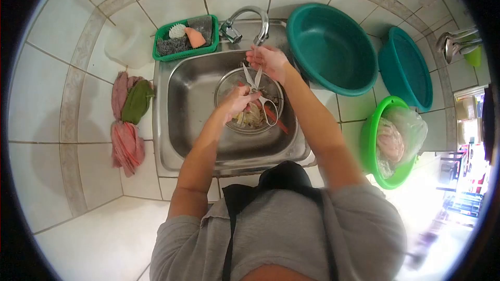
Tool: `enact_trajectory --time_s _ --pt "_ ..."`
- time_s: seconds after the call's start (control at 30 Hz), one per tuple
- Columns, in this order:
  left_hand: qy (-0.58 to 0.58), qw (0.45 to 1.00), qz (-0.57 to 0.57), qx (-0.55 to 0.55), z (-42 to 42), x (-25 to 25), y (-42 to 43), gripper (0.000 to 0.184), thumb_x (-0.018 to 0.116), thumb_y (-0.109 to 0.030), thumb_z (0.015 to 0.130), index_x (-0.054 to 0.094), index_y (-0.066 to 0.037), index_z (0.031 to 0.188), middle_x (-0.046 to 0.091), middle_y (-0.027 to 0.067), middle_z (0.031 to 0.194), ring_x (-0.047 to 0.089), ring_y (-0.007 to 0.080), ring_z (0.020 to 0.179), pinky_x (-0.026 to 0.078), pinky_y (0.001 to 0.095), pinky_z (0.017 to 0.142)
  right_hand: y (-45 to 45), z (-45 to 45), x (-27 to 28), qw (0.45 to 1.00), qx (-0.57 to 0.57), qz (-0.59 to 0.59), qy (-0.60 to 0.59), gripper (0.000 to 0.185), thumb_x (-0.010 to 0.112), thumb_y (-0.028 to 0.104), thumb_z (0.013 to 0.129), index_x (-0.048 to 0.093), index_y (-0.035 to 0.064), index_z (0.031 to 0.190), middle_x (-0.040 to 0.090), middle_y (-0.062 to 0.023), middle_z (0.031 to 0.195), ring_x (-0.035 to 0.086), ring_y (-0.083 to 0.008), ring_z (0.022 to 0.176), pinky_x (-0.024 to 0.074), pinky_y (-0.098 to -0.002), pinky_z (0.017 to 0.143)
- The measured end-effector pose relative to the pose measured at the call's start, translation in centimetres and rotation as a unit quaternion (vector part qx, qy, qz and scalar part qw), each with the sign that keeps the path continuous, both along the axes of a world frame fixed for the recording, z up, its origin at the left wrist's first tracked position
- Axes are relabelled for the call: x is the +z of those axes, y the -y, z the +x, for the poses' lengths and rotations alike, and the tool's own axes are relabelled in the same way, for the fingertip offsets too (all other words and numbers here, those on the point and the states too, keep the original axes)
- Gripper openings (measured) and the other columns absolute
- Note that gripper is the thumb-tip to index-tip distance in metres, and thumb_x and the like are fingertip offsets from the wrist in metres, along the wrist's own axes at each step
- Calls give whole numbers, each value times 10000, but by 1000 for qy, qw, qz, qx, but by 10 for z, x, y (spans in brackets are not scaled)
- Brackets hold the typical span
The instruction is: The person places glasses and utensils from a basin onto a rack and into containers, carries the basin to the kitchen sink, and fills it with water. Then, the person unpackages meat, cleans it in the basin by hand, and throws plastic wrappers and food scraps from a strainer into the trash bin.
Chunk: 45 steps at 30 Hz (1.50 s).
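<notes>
My left hand (pixel 238 102) is closed around a pair of scissors (pixel 255 84). Their blades point up toward the faucet, spread apart, and a white handle loop hangs below. My right hand (pixel 267 62) is at the faucet's spout (pixel 262 35), fingers stretched out and holding nothing. Under both hands, a round metal strainer or bowl (pixel 219 89) sits in the sink (pixel 182 109). Pale, stringy food scraps (pixel 250 118) lie in it. Beside them is a long red piece (pixel 278 121) whose kind I cannot make out.
A green basket (pixel 186 58) of scrubbers stands behind the sink's left corner. Teal basins (pixel 333 47) lean at the right, above a lime-green tub (pixel 371 151) with plastic bags (pixel 403 130). Cloths (pixel 127 143) hang on the left wall.
</notes>
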<state>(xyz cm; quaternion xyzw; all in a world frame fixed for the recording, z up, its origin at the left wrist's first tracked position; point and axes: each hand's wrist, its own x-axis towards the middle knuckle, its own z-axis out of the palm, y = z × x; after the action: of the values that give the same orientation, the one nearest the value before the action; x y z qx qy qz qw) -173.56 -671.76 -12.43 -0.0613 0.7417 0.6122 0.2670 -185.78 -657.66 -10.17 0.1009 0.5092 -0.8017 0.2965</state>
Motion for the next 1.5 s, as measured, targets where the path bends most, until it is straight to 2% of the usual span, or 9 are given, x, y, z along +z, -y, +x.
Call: enact_trajectory --time_s 0.13,0.43,0.63,0.7,0.77,0.87,1.13,1.33,1.5 --pt "54 991 107 66 -7 -10 2 266 619 -322 922 610 -77 1028 638 11 901 566 92 748 454 240 648 -8 30 4 994 66 67 -62 256 712 123 844 598 42 1059 661 -44 979 628 -139 905 510 -285 768" --pt "40 965 227 125 -30 -9 -11 296 609 -347 929 619 -86 1068 633 15 884 627 123 805 496 262 638 -6 12 7 960 123 208 -143 240 661 268 898 651 29 922 627 -14 821 512 -80 603 353 -246 482" --pt "1 956 253 146 -59 -10 -8 213 615 -222 934 623 -82 1094 659 33 933 633 132 802 484 264 617 -21 17 14 960 59 200 -187 399 612 349 923 652 -22 1066 661 -80 906 597 -118 749 481 -262 654" --pt "-21 937 293 190 -63 -9 -12 188 626 -151 916 621 -71 1087 667 48 957 639 151 843 496 275 664 -42 23 -6 888 115 305 -323 463 633 361 905 614 -6 1187 669 -82 942 622 -144 828 492 -270 757" --pt "-42 913 333 231 -67 -13 -15 182 637 -79 899 620 -61 1079 674 63 981 645 171 884 509 287 711 -56 38 -27 889 99 358 -269 482 665 377 879 591 44 1220 663 -65 1005 622 -160 879 494 -324 793" --pt "-65 864 395 306 -68 -19 -10 229 637 76 844 581 -35 1036 655 112 1046 631 234 1028 508 354 893 -63 55 -16 978 42 204 -16 467 738 364 822 566 103 1168 633 -60 1036 622 -181 914 523 -395 777" --pt "-99 756 433 481 -58 -22 35 187 651 -19 882 565 -22 1048 617 93 1047 619 229 987 518 359 893 -2 33 -36 978 -80 -193 -7 281 666 82 878 558 55 1136 627 -95 1045 626 -212 943 526 -406 870" --pt "-32 783 450 429 -30 -29 28 252 654 -61 886 526 -59 1103 600 59 1084 582 184 1054 484 337 972 39 35 -38 956 -111 -270 22 143 566 218 964 593 118 1062 635 -11 1026 591 -219 1027 457 -453 863" --pt "9 849 425 314 0 -37 30 404 660 -88 876 499 -60 1246 589 75 1157 577 194 1056 461 363 952 40 53 -30 945 -181 -270 35 82 569 172 959 587 101 998 642 -61 1051 615 -245 982 498 -438 841"
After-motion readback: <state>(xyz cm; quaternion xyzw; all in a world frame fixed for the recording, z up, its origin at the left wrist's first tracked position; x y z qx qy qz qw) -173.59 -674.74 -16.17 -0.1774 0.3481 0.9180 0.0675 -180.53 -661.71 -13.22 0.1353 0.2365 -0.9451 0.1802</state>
